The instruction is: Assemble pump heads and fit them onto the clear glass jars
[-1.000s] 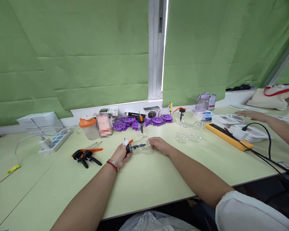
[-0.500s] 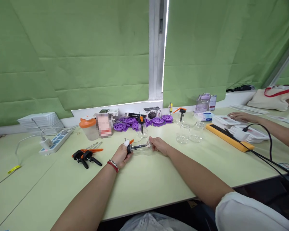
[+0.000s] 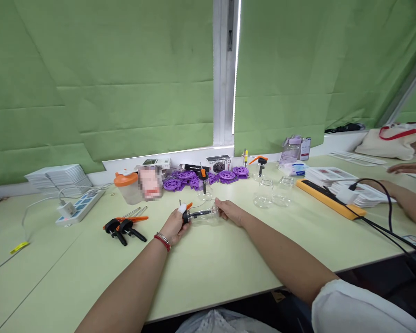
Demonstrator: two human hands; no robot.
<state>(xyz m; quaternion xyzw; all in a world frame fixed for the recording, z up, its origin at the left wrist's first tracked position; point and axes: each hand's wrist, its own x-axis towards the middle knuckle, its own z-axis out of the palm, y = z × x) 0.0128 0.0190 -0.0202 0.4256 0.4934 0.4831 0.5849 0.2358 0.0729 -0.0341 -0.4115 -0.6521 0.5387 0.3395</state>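
Clear bottle (image 3: 212, 218) with black cap (image 3: 185, 216), held on its side low over the pale table (image 3: 211, 273), directly before the seated person; whether it touches the tabletop cannot be told from where I stand. The left hand (image 3: 174, 226) has its fingers wrapped about the cap end; the right hand (image 3: 230, 212) pinches the opposite end. The long axis runs nearly level from left to right, cap toward the left. The walls look light, stiff, smooth and perhaps breakable; the cap and the bottle's end appear the surest holds.
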